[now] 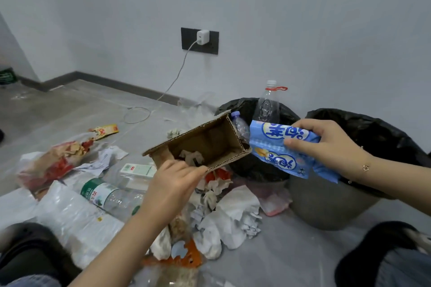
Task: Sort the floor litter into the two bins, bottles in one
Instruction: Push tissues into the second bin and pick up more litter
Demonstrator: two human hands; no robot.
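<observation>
Litter everywhere on the floor, and both hands are busy at once. Left hand (173, 187) pinches the near edge of an open cardboard box (205, 144), thumb on the outside wall and fingers curled at the rim, holding it tilted in the air just left of the bottle bin (251, 109). Right hand (326, 144) grips a blue snack wrapper (279, 147) between thumb and curled fingers, and it hangs in front of that same bin, with the second bin (363, 128) just right of it.

Two bottles already stand in the bottle bin: a tall clear one (268, 105) and a small purple-capped one (241, 126). So wrapper and box look bound for the second bin.

That box is light and stiff, corrugated, with scraps (191, 156) loose inside; holding it by one wall risks tipping them out, so a grip across the short end would steady it. The wrapper is thin, limp and slick, and needs a firm pinch.

Left of the bottle bin, a green-labelled bottle (105, 196) lies on its side among crumpled paper (224, 221).
</observation>
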